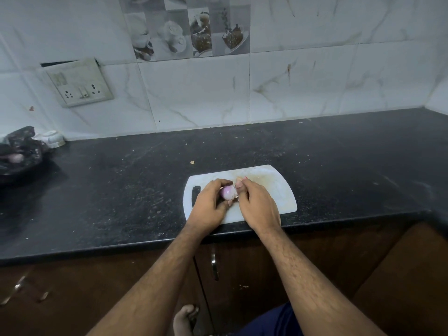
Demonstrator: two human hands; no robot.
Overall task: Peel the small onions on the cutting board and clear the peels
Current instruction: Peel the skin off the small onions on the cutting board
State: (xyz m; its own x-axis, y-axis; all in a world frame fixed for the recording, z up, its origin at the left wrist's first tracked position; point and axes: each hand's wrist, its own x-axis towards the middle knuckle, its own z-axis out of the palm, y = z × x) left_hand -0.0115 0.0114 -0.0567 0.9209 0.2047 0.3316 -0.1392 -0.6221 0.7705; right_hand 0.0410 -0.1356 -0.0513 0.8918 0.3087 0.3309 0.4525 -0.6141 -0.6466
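A white cutting board [278, 190] lies on the black countertop near its front edge. Just above the board, my left hand [210, 204] grips a small purple onion [228, 192] between thumb and fingers. My right hand [257, 204] is beside it, its fingertips pinching a pale bit of peel at the onion's right end. Thin peel scraps [240, 178] rest on the board behind my fingers. Anything lying under my hands on the board is hidden.
A black plastic bag [19, 151] holding another onion sits at the far left beside a small white bowl [52, 138]. A socket panel [80, 82] is on the tiled wall. The countertop [121, 195] edge runs below the board, with cabinet doors beneath.
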